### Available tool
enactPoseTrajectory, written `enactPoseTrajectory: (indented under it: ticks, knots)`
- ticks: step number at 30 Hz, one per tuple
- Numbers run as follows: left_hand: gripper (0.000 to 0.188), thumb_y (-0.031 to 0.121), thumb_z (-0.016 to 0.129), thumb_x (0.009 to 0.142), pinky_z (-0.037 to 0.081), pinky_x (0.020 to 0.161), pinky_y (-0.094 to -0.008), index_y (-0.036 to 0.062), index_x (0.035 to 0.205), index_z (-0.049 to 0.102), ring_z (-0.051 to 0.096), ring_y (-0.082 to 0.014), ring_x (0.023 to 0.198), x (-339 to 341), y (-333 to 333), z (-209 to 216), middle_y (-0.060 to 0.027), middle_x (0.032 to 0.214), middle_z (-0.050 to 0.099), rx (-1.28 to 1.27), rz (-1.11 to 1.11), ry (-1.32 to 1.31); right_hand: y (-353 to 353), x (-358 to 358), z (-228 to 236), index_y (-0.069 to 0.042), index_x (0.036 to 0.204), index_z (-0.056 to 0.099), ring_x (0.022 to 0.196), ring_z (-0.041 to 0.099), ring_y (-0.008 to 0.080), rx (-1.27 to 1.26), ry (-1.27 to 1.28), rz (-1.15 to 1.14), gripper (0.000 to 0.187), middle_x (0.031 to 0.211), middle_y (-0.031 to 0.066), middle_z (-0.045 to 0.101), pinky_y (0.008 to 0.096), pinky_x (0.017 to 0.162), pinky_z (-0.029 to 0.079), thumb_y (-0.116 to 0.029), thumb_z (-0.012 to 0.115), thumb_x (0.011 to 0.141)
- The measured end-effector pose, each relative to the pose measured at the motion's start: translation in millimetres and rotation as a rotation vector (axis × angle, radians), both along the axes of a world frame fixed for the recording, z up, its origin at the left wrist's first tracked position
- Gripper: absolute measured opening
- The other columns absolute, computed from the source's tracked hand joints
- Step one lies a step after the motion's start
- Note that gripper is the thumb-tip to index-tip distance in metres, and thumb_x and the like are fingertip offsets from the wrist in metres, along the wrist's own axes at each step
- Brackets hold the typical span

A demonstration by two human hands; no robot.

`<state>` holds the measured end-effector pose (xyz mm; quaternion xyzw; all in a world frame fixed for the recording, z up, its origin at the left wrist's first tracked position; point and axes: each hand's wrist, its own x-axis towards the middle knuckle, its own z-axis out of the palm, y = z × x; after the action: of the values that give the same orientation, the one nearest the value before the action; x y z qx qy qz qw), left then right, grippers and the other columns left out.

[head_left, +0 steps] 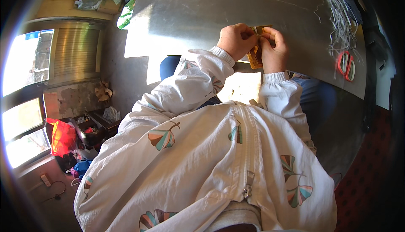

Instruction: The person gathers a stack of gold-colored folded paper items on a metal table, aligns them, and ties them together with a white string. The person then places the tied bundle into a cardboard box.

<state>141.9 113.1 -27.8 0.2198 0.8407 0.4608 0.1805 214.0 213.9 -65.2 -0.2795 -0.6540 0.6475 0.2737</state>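
A small, flat, shiny gold-orange piece (255,60) is held at the near edge of the table, between my two hands. My left hand (236,41) is closed, its thumb and forefinger pinched at the upper part of the piece. From the other side my right hand (275,54) pinches at the same spot with curled fingers, the fingertips of both hands almost touching. The fingers hide the middle of the piece, and its exact kind cannot be made out.
The grey metal-like tabletop (190,8) stretches ahead. At its right lie red-handled scissors (346,65) beside a bundle of pale clear strands (341,21). A green package (126,13) is at the left edge. A red plastic bag (63,137) hangs at the far left.
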Motion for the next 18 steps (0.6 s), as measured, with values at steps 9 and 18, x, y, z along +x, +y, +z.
enactPoseTrajectory:
  ticks: [9,18]
  knots:
    - [0.019,0.011,0.069,0.078,0.053,0.066,-0.0233,-0.0052,0.089,0.067,0.064,-0.0106,0.069,0.7,0.4,-1.9,-0.0087,0.079,0.069,0.039,0.032,-0.091,0.0,2.2,-2.8,-0.003,0.101,0.064,0.073,0.059,0.0140,0.051,0.042,0.006,0.024,0.081,0.0054,0.063,0.0281,0.070,0.050,0.006,0.060,0.079]
    - [0.018,0.010,0.069,0.079,0.052,0.066,-0.0224,-0.0046,0.089,0.068,0.062,-0.0090,0.070,2.6,-0.2,-9.7,-0.0072,0.078,0.068,0.071,0.061,-0.081,3.4,3.9,-12.5,-0.006,0.099,0.066,0.089,0.060,0.0229,0.238,0.034,0.001,0.026,0.097,0.0099,0.061,0.0310,0.075,0.051,0.006,0.062,0.076]
